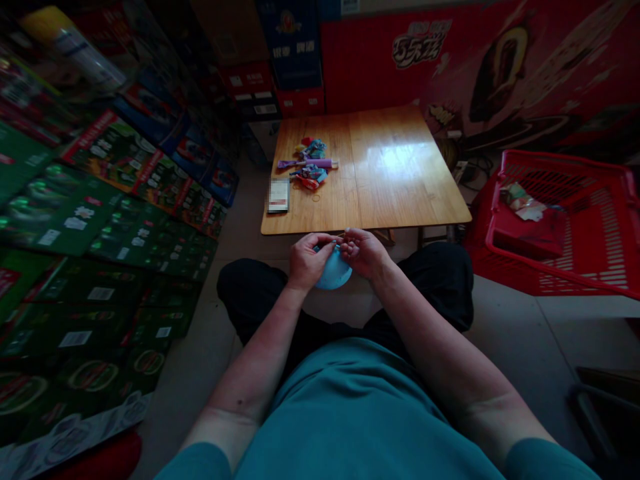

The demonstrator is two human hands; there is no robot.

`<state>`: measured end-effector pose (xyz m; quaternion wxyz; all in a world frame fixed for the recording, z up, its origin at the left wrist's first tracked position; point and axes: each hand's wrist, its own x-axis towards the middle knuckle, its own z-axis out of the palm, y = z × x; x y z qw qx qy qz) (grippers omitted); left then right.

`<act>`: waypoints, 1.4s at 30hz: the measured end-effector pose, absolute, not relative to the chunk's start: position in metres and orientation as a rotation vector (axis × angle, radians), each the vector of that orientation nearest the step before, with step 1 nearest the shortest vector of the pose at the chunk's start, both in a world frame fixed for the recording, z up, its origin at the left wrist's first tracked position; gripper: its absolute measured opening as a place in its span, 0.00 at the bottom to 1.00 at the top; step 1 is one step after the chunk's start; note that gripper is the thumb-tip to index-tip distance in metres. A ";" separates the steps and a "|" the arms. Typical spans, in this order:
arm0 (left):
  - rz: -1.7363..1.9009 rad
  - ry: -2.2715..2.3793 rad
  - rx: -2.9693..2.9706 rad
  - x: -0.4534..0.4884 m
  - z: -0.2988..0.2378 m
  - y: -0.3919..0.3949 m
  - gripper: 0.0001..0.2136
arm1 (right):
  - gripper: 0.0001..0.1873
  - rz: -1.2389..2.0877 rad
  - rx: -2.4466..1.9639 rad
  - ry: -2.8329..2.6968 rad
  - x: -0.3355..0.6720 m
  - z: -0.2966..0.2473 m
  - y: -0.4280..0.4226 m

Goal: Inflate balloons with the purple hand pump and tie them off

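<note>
A small light-blue inflated balloon [333, 273] sits between my two hands, just in front of the near edge of a low wooden table [395, 173]. My left hand [307, 259] is closed on the balloon's left side. My right hand [364, 252] is closed at its top, fingers pinched near the neck. On the table's left part lie a purple balloon pump [307, 163], a heap of coloured uninflated balloons [311, 173] and a small card or packet [279, 195].
Green and red cartons [100, 220] are stacked along the left. A red plastic basket [565, 223] with packets stands at the right. A red printed wall panel [450, 60] and boxes stand behind the table. My knees in dark trousers flank the hands.
</note>
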<state>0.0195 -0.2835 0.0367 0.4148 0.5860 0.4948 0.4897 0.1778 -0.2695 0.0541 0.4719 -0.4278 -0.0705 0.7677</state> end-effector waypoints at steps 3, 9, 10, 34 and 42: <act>1.229 1.294 1.660 0.025 0.039 -0.288 0.05 | 0.07 1.815 -1.045 -0.221 0.173 0.051 -0.271; 1.263 1.410 1.536 0.025 0.027 -0.291 0.06 | 0.12 1.721 -1.090 -0.405 0.168 0.046 -0.281; 1.264 1.409 1.519 0.024 0.026 -0.292 0.06 | 0.13 1.709 -1.100 -0.444 0.168 0.046 -0.282; 1.115 0.939 1.019 0.022 0.057 -0.238 0.20 | 0.20 1.684 -0.883 -0.675 0.186 0.071 -0.238; 1.166 1.007 1.039 0.030 0.054 -0.217 0.20 | 0.19 1.624 -1.006 -0.827 0.185 0.072 -0.215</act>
